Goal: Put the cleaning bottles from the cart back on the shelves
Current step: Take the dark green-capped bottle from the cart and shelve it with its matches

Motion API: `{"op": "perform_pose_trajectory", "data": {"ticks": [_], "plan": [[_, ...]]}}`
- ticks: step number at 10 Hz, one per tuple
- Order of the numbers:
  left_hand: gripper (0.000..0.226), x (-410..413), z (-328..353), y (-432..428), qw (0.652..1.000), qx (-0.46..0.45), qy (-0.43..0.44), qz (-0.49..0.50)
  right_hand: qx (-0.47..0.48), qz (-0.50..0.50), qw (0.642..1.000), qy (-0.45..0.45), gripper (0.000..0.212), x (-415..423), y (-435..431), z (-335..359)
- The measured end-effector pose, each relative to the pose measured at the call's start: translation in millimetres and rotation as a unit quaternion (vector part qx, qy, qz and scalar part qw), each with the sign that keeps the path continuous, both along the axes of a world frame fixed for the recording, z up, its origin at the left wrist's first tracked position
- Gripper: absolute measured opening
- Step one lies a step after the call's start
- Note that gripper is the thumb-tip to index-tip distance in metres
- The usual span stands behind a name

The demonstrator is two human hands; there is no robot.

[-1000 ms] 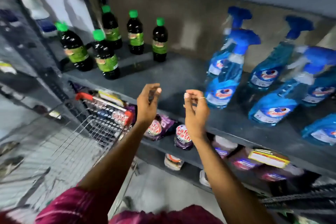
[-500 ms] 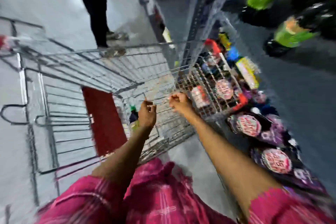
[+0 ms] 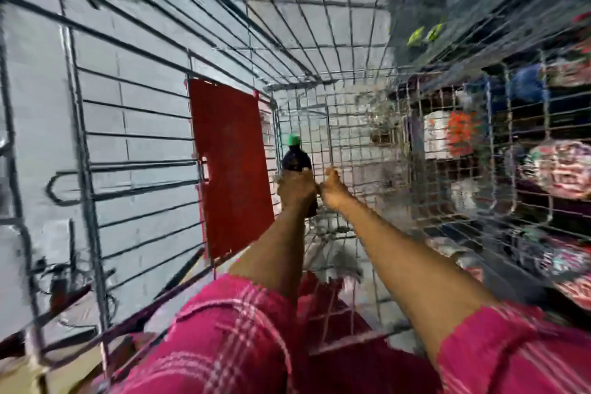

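— What sits nearest the camera?

— Pink checked sleeves at the bottom edge, with two bare forearms reaching forward and down into a wire cart.

— And the left hand?

— The left hand is curled around the body of a dark bottle, fingers wrapped about its lower half. The bottle stands roughly upright inside the cart's basket, its shoulder and green cap showing above the hand. The picture is blurred, so its label cannot be read.

— The right hand?

— The right hand lies just beside the left one, fingers folded in, close to the bottle and to the wire mesh. Whether it grips the bottle, the wire or nothing at all cannot be told through the blur.

— What else is in the cart?

— A red panel hangs against the grid just left of the bottle. Apart from that, only the grey floor shows through the wires.

— And beyond?

— To the right, seen through the cart's side mesh, are the shelves, stocked with purple and pink packets and something blue higher up, all smeared. Farther off, at the top right, a couple of green shapes appear, too blurred to name.
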State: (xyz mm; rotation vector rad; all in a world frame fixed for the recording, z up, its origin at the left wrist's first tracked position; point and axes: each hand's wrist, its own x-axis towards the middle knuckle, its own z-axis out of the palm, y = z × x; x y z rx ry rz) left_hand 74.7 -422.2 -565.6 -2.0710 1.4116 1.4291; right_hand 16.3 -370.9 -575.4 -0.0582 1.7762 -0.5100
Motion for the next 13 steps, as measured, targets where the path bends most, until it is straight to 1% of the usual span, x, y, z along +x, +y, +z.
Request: {"op": "perform_pose_trajectory", "data": {"ticks": [1,2,3,4,5,6,7,8,9,10,11,12,13], "plan": [[0.039,-3,-13,2,0.997,-0.073,-0.02,-0.023,0.001,-0.088,0.995,-0.037,0.044,9,4,-41],[0.035,5,-11,5,0.992,-0.112,0.044,-0.03,0.007,-0.169,0.983,-0.07,0.046,6,14,-46],[0.044,18,-24,1,0.988,-0.058,0.135,0.035,0.008,-0.164,0.983,-0.084,0.059,-6,28,-44],[0.043,23,-36,-4,0.981,0.038,0.183,0.043,0.009,-0.127,0.989,-0.078,0.073,-16,35,-44],[0.044,22,-32,-7,0.975,0.091,0.2,0.041,0.004,-0.103,0.992,-0.075,0.078,-21,38,-38],[0.037,11,-16,-10,0.958,0.153,0.239,0.039,-0.003,-0.102,0.992,-0.08,0.081,-32,39,-31],[0.041,-6,9,-14,0.943,0.16,0.291,-0.012,-0.036,-0.104,0.993,-0.052,0.079,-57,44,-7],[0.04,-31,42,-15,0.925,0.135,0.351,-0.058,-0.084,-0.127,0.988,-0.01,0.076,-88,51,33],[0.04,-61,91,-9,0.905,0.099,0.401,-0.097,-0.155,-0.168,0.973,0.019,0.092,-112,71,96],[0.047,-88,142,2,0.872,0.097,0.459,-0.14,-0.22,-0.209,0.949,0.083,0.079,-123,103,171],[0.04,-113,201,20,0.824,0.094,0.513,-0.22,-0.269,-0.252,0.916,0.156,0.06,-124,137,238],[0.037,-133,259,45,0.774,0.089,0.558,-0.286,-0.316,-0.3,0.87,0.232,0.046,-120,171,293],[0.038,-150,303,71,0.717,0.092,0.599,-0.343,-0.331,-0.341,0.82,0.318,0.057,-116,202,328]]}}
